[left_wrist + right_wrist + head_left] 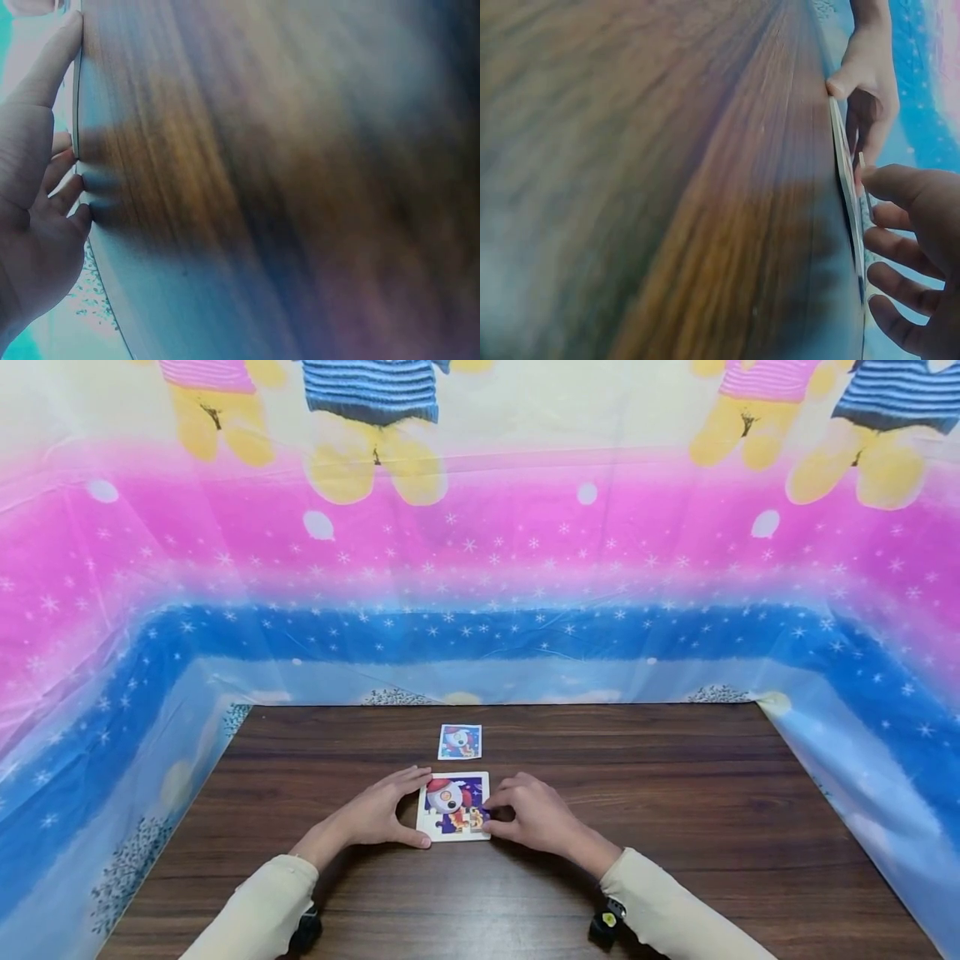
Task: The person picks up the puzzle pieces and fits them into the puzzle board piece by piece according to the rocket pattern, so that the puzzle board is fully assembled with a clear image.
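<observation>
A small jigsaw tray [459,839] with a pale rim lies on the table, filled partly with a colourful rocket picture. White gaps show at its lower left. My left hand [375,810] holds the tray's left side, thumb at the near corner and fingertips at the far one. Between thumb and index finger, my right hand [536,810] pinches a thin jigsaw piece [862,160] over the tray's lower right part. In the right wrist view the piece stands tilted up from the tray's surface, the other fingers loosely bent beside it.
Just beyond the tray lies a small picture card [460,742] with a similar rocket picture. The dark wooden table [637,760] meets a printed cloth [480,635] along its back and sides.
</observation>
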Motion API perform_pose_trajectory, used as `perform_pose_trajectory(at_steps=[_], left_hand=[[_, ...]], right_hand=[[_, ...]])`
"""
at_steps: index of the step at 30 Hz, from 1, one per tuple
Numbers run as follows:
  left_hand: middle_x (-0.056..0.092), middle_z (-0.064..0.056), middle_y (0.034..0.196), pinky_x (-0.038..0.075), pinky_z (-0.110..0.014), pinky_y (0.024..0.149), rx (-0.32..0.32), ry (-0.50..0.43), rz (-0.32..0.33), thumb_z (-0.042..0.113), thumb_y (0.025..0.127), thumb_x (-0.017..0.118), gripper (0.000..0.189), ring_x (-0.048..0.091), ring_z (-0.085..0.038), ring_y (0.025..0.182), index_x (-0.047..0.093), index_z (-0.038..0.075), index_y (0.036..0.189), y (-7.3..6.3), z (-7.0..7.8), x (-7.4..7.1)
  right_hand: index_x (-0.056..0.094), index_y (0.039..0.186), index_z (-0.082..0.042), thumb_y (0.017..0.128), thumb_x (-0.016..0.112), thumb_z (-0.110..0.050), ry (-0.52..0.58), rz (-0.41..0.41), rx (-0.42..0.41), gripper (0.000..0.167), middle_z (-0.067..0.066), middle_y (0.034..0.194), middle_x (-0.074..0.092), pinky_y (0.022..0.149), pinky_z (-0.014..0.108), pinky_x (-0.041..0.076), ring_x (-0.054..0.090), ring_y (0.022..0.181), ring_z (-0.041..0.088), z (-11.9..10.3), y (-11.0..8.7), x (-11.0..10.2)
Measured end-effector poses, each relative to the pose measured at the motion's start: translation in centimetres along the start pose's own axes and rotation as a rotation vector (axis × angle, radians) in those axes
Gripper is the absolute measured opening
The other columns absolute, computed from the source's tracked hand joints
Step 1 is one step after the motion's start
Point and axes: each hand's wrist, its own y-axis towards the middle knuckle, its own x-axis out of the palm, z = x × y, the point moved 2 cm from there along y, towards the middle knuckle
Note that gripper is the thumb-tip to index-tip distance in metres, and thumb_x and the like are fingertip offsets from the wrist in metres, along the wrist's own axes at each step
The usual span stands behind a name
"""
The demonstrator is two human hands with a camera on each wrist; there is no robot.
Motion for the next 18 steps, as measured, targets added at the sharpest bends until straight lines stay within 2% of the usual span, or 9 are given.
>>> perform_pose_trajectory(at_steps=[4, 11, 18], left_hand=[[0.032, -0.006, 0.166, 0.029, -0.058, 0.119, -0.004, 0.002, -0.002, 0.057, 0.077, 0.085, 0.105, 0.023, -0.032, 0.155, 0.039, 0.011, 0.159, -0.01, -0.03, 0.04], [0.032, -0.006, 0.166, 0.029, -0.059, 0.118, -0.013, -0.007, -0.005, 0.056, 0.077, 0.085, 0.104, 0.023, -0.033, 0.155, 0.039, 0.012, 0.159, -0.01, -0.01, 0.05], [0.032, -0.006, 0.166, 0.029, -0.06, 0.118, -0.014, -0.002, -0.007, 0.057, 0.077, 0.085, 0.104, 0.023, -0.032, 0.155, 0.039, 0.013, 0.159, -0.01, -0.01, 0.03]], right_hand=[[0.083, 0.106, -0.022, 0.089, 0.08, -0.043, -0.003, -0.022, 0.012, 0.028, -0.007, 0.1, 0.072, 0.073, 0.025, 0.05, 0.058, 0.089, 0.008, -0.39, 0.32, 0.28], [0.082, 0.107, -0.021, 0.088, 0.079, -0.045, -0.006, -0.059, 0.034, 0.03, -0.007, 0.099, 0.069, 0.068, 0.023, 0.045, 0.054, 0.085, 0.007, -0.85, 0.63, 0.47], [0.082, 0.109, -0.02, 0.09, 0.079, -0.04, 0.02, -0.047, 0.023, 0.028, -0.006, 0.101, 0.07, 0.069, 0.023, 0.046, 0.055, 0.086, 0.007, -0.97, 0.89, 0.29]])
